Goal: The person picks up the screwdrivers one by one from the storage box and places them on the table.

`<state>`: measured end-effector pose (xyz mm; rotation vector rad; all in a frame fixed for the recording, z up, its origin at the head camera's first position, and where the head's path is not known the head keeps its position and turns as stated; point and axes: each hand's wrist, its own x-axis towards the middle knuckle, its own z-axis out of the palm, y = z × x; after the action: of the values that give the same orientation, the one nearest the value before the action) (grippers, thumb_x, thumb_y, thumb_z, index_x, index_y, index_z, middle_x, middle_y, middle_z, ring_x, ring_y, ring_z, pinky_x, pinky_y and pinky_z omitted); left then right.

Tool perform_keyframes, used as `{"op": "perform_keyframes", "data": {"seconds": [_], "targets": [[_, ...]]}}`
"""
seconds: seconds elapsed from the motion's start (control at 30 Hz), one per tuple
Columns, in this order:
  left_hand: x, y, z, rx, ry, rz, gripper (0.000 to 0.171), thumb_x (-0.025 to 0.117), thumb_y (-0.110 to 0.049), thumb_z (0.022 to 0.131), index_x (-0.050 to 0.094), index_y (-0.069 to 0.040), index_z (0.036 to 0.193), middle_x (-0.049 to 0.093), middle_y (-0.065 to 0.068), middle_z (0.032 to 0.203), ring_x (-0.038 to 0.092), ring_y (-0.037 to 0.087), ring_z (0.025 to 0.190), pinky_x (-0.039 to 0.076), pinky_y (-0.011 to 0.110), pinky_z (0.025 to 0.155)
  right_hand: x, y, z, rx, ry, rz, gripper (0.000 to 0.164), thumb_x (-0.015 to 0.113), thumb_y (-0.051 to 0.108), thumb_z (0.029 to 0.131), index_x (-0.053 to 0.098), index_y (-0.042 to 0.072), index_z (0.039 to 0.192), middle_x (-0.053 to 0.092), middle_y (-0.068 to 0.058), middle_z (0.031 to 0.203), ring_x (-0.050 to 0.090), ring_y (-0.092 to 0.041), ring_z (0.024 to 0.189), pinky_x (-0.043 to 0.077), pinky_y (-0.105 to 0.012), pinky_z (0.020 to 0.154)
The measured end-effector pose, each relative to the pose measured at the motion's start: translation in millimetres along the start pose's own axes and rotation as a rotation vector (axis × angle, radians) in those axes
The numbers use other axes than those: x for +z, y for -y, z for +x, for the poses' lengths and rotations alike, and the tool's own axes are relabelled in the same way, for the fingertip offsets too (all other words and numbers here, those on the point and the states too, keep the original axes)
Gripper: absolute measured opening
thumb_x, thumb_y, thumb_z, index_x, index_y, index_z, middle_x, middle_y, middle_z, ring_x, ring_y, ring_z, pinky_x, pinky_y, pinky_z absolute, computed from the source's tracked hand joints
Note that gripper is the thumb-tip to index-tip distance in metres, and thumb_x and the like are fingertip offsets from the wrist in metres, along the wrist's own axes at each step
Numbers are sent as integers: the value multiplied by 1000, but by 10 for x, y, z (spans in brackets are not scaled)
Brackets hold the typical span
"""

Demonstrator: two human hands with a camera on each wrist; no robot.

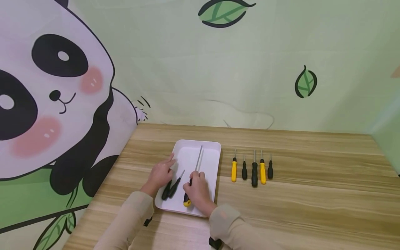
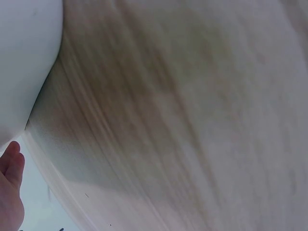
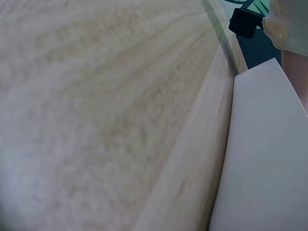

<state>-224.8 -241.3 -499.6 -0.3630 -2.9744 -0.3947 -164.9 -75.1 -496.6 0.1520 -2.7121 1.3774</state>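
In the head view a white tray [image 1: 182, 151] lies on the table. My right hand [image 1: 200, 191] is over the tray and grips a long screwdriver [image 1: 187, 202] by its black and yellow handle, its shaft pointing to the far side. My left hand [image 1: 160, 174] rests at the tray's left rim, index finger stretched out. Between the hands, two black-handled screwdrivers [image 1: 175, 188] lie in the tray, one partly hidden by the left hand. The left wrist view catches the tray's outer wall [image 2: 26, 53] and part of a hand [image 2: 10, 187]. The right wrist view shows the tray's side [image 3: 264, 149].
To the right of the tray, several screwdrivers stand in a row on the wooden table [image 1: 312, 201], among them a yellow one [image 1: 234, 171] and a large black one [image 1: 254, 173]. Behind the table is a wall [image 1: 250, 69] with a panda print.
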Motion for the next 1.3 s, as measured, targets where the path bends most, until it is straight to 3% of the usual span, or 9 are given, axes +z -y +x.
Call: {"op": "perform_keyframes", "data": {"seconds": [0.57, 0.87, 1.3], "targets": [[7, 13, 0, 2, -11, 0, 43, 49, -9, 78, 54, -6, 121, 42, 4, 136, 52, 26, 113, 46, 39, 81, -190, -30, 97, -29, -60, -55, 18, 58, 14, 69, 52, 8, 85, 47, -7, 82, 49, -19, 61, 44, -25, 54], [5, 17, -2, 20, -18, -3, 43, 49, -9, 78, 55, -5, 120, 43, 5, 135, 54, 26, 109, 47, 37, 74, -304, -48, 118, -19, -6, -35, 20, 55, 13, 71, 52, 6, 89, 45, -7, 83, 50, -17, 65, 44, -20, 54], [24, 34, 1, 36, -36, -4, 43, 49, -10, 77, 56, -5, 119, 44, 6, 134, 55, 26, 108, 47, 39, 76, -529, -44, 150, -69, 18, -28, 19, 53, 10, 72, 53, 3, 90, 45, -9, 84, 50, -17, 68, 47, -20, 56]]}}
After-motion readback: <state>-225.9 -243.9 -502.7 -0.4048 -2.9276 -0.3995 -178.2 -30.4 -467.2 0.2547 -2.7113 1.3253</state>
